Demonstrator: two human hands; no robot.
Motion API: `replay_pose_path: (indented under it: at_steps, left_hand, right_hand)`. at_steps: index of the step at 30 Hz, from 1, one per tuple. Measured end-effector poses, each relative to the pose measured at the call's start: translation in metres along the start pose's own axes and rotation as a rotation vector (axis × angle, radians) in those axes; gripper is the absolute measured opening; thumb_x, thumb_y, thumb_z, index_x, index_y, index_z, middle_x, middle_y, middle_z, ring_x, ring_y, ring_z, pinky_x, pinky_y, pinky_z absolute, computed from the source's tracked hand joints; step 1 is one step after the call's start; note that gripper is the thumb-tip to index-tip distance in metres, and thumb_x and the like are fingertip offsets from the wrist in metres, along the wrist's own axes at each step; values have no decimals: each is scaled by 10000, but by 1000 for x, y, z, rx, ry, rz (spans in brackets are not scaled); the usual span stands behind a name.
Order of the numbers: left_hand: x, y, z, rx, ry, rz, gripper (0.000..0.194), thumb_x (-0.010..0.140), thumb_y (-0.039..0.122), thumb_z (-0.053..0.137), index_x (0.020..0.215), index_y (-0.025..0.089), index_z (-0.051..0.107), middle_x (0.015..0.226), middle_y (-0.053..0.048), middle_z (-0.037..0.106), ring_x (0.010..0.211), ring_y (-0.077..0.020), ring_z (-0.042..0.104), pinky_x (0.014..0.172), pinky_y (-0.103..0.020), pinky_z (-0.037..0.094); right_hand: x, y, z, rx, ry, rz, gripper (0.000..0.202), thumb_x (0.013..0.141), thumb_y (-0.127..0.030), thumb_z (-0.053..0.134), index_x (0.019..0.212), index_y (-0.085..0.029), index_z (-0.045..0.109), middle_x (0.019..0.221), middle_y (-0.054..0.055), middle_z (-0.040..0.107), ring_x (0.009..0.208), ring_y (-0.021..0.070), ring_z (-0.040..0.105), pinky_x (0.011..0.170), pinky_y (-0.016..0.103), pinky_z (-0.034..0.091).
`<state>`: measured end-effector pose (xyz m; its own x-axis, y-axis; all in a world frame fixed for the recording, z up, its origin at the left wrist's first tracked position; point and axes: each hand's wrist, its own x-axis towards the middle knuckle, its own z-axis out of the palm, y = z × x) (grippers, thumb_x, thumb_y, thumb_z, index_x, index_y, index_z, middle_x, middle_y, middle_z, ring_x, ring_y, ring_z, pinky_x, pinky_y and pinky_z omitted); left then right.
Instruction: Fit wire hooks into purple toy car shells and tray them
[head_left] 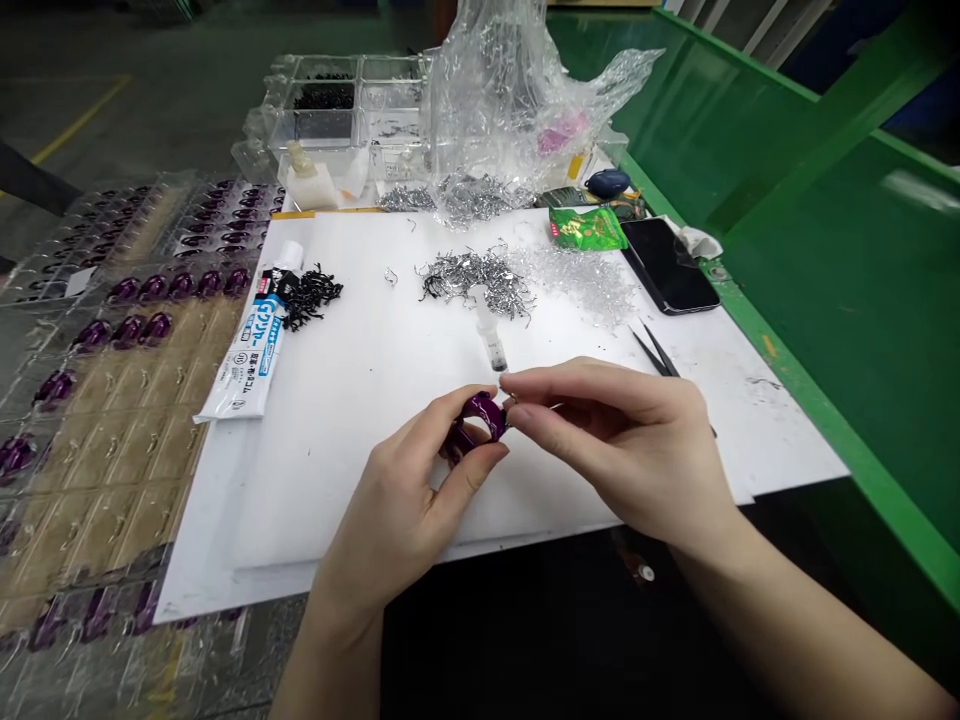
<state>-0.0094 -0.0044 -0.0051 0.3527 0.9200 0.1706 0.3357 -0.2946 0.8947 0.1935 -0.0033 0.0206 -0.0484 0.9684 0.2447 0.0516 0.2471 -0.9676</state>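
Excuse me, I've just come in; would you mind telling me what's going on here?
A person's left hand holds a glossy purple piece above a white board, while the right hand has its thumb and fingertips at the piece's edge; whether they pinch something small is hard to tell. Beyond lie a clear syringe and a heap of silvery strips, with tweezers to the right. A glue tube and black bits lie to the left.

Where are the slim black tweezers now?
In the head view, the tweezers lie right of centre on the white sheet, partly hidden by the right hand, below the flat black phone.
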Motion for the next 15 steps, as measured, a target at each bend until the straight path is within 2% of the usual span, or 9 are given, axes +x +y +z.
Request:
replay_pose_path:
  at_steps: [4, 7, 12, 15]
  left_hand:
    - [1, 0, 0, 2, -9, 34, 333, 1110, 305, 679, 1426, 202, 658, 1268, -56, 807, 1070, -187, 761, 976, -282, 594]
    - [1, 1, 0, 9, -28, 56, 337, 1110, 277, 682, 1438, 211, 647, 1225, -27, 800, 1054, -160, 753, 957, -244, 589]
    - [0, 5, -2, 9, -64, 71, 306, 1113, 225, 669, 1417, 206, 641, 1140, -3, 786, 992, -134, 743, 927, -210, 592]
    - [-1, 5, -3, 13, -97, 110, 348, 1110, 196, 665, 1454, 205, 617, 1192, -17, 788, 1020, -142, 751, 938, -210, 596]
  right_hand:
    - [-1, -3, -3, -49, -43, -18, 272, 943, -139, 871, 1137, -329, 891, 1024, -7, 845, 911, 136, 800, 789, 197, 696]
    - [-2, -6, -5, -87, -92, -21, 256, 968, -150, 847, 1162, -314, 885, 1076, 14, 827, 971, 141, 791, 823, 198, 687]
    - [1, -8, -12, -150, -224, -55, 308, 1028, -162, 781, 1253, -356, 862, 1123, 31, 815, 997, 170, 786, 853, 267, 676]
    - [5, -9, -21, -232, -319, -132, 366, 1042, -162, 764, 1328, -382, 828, 1131, 22, 824, 1002, 188, 787, 874, 308, 667]
